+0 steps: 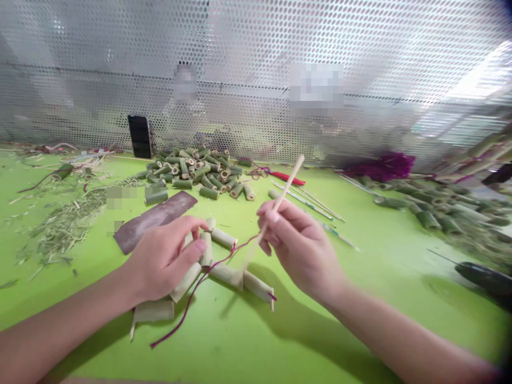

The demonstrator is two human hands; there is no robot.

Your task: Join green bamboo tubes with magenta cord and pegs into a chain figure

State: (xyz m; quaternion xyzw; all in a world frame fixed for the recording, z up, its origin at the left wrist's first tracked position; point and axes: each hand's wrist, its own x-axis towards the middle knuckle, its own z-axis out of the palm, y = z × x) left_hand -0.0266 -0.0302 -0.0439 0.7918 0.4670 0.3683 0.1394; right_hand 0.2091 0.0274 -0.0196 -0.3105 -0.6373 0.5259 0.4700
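My right hand [298, 240] is closed around a thin wooden stick [294, 173], which slants up past the fingers. The stick's lower end is blurred near the pale bamboo tubes. My left hand [168, 256] has its thumb and forefinger against a short upright bamboo tube [206, 250], and its other fingers are partly hidden. Several peeled bamboo tubes join at angles below the hands, including one at the right end [258, 286] with a bit of purple cord at its tip. A loose purple cord [192, 293] trails across them.
Behind lie a heap of green bamboo pieces [204, 170], a dark flat strip [156, 218] and a standing phone [140, 137]. Shavings [76, 218] spread at left. To the right are a red-handled tool [288, 178], purple yarn [384, 165], more bamboo [448, 213] and a black-handled pointed tool [482, 277].
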